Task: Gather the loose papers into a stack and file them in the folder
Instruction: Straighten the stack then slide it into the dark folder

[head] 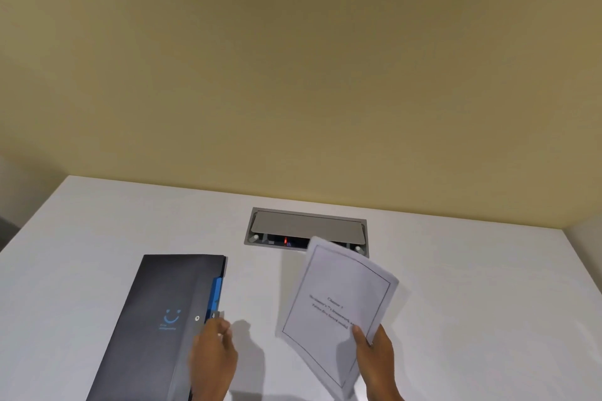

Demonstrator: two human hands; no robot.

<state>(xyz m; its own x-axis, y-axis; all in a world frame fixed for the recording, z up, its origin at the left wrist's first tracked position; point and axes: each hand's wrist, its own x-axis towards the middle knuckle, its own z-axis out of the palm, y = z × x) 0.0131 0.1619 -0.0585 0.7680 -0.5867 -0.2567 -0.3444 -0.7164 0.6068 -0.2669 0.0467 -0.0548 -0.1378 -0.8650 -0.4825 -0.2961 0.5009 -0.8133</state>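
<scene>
Head view: on a white desk [97,228], a dark folder [156,319] lies closed near the front-left, and the left hand [213,355] pinches the small tab at its right edge between curled fingers. The right hand [374,358] grips a stack of papers [338,303] by its near corner, thumb on top, raised at a tilt above the desk's middle, just in front of a grey cable hatch [306,226] by the back edge.

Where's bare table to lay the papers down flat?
Bare table lies right of the papers, out to the edge, and far-left between the folder and wall. The gap between folder and papers is narrower, with the left hand in it.
</scene>
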